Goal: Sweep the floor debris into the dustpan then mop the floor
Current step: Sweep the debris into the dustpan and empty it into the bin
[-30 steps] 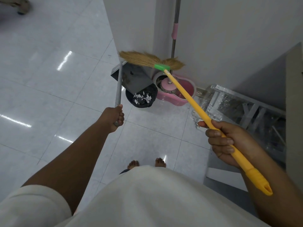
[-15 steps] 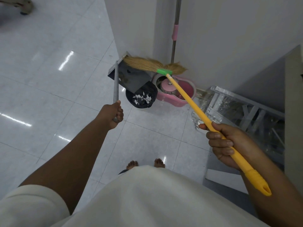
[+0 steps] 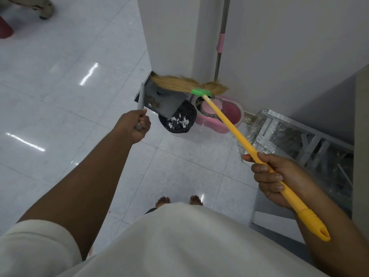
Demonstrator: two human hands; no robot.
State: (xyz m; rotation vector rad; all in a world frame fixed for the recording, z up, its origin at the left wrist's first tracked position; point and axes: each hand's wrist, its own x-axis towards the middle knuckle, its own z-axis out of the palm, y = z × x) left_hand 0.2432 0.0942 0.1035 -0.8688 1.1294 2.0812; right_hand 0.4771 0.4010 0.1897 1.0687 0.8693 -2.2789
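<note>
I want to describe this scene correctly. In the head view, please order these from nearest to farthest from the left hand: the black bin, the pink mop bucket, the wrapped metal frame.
1. black bin, just right of the left hand, beneath the dustpan.
2. pink mop bucket, further right, by the wall.
3. wrapped metal frame, far right, on the floor.

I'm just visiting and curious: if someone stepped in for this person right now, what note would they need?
Left hand grips the handle of the grey dustpan, which is tilted above the black bin.
Right hand grips the yellow broom, bristles at the pan's upper edge.
Done: sweeping seems finished; white scraps lie in the bin.
Left: brown bits sit in the pan; brush them out, then take the mop standing in the pink bucket and mop the floor.
</note>
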